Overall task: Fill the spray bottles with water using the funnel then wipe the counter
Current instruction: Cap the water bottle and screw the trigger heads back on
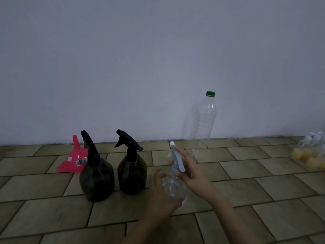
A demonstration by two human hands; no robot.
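Clear spray bottle [174, 184] gripped between both hands [189, 171].

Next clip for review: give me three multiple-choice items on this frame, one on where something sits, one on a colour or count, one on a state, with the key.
1. Where is the pink funnel?
A. left of the two dark spray bottles
B. on the clear spray bottle
C. beside the yellow sponges

2. What colour is the cap of the tall clear bottle?
A. red
B. green
C. white

3. What are the hands doing?
A. both resting flat on the counter
B. both on the clear spray bottle
C. one lifting the funnel

Key: 1 A, it lies on its side at far left. 2 B, the cap is plainly green. 3 B, the left hand holds the body of the clear spray bottle and the right hand grips its head.
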